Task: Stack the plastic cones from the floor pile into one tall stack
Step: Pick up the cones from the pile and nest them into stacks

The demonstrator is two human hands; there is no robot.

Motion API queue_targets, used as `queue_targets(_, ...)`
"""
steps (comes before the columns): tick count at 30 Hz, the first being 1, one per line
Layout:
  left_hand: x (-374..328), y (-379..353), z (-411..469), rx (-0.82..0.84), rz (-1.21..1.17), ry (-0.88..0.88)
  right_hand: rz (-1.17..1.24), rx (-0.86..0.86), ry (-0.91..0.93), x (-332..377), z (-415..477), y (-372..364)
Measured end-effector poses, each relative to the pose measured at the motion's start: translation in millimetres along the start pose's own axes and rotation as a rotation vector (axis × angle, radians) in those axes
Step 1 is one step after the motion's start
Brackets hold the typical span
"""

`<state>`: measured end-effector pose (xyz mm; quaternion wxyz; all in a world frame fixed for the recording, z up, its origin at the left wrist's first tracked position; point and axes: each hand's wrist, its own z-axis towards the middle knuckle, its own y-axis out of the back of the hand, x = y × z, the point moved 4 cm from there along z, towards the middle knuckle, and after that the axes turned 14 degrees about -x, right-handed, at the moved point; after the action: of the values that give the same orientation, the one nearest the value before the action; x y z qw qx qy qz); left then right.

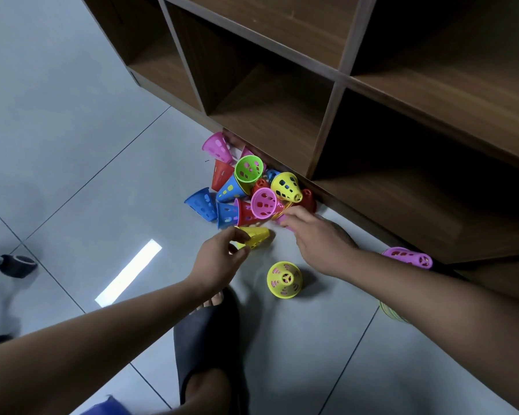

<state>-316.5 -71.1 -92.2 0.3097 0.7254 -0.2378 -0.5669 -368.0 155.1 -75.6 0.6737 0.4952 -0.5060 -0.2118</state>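
On the pale tiled floor (72, 163), hard against the base of a brown wooden cubby shelf (327, 121), lies the pile of cones (246, 190): pink, green, blue, red and yellow perforated cones tumbled on their sides, several nested in one another. The shelf closes off the far and right sides of the pile; to the left and on the near side there is open tile. An upright yellow cone (283, 280) stands alone, narrow end up, near the pile and between the two forearms. A pink cone (408, 257) lies on its side at the shelf's base, well apart from the pile, just beyond the right forearm.

The left hand (222, 256) reaches in from the near side, thumb and fingers pinching the wide end of a yellow cone (256, 236) that is turned on its side at the pile's near edge. The right hand (315, 238) reaches in palm down, fingers nearly straight and a little apart, their tips touching the pile's near edge and clamped on nothing.

A foot in a black slipper (210, 339) stands just on the near side of the left hand. A bright bar of reflected light (129, 272) crosses the tiles to the left.
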Motion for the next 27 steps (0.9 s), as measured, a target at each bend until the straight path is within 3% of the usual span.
queue_targets(4, -4, 9, -3, -0.056, -0.032, -0.017, -0.192, 0.114, -0.001, -2, 7, -5)
queue_targets(9, -13, 18, -10, -0.066, -0.129, -0.023, -0.356, 0.051, 0.112, 1, 2, -1)
queue_targets(18, -43, 29, -17, -0.068, -0.402, 0.052, -0.295, 0.019, 0.092, -27, -21, 2)
queue_targets(23, -66, 25, -24, -0.011, -0.519, 0.022, 0.006, -0.160, -0.132, -42, -24, 11)
queue_targets(27, -70, 12, -28, 0.071, -0.441, -0.040, 0.387, -0.279, -0.545, -53, -13, 19)
